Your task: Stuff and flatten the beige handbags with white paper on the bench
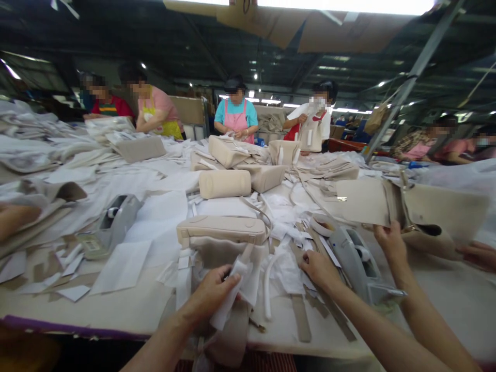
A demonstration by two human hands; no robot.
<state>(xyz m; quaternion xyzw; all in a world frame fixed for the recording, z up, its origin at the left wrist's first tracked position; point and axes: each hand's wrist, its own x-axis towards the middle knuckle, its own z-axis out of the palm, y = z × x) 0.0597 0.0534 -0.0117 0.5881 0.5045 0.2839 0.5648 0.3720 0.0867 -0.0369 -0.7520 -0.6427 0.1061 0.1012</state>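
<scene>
My left hand (pixel 219 292) is closed around a piece of white wrapping paper (pixel 228 302), which covers a narrow strap end at the front of a beige handbag (pixel 220 227). The bag lies on the table with its base side facing away. My right hand (pixel 321 268) reaches into a litter of beige strips (pixel 300 318) and white paper right of the bag. Its fingertips are pinched together; whatever is between them is too small to make out. A white tube (pixel 267 289) stands between the bag and that hand.
A grey tape dispenser (pixel 358 263) stands right of my right hand, another tape dispenser (pixel 112 222) at left. A co-worker's hand (pixel 391 243) holds a beige bag (pixel 422 206) at right. More handbags (pixel 225 184) are piled mid-table. Several people stand across the table.
</scene>
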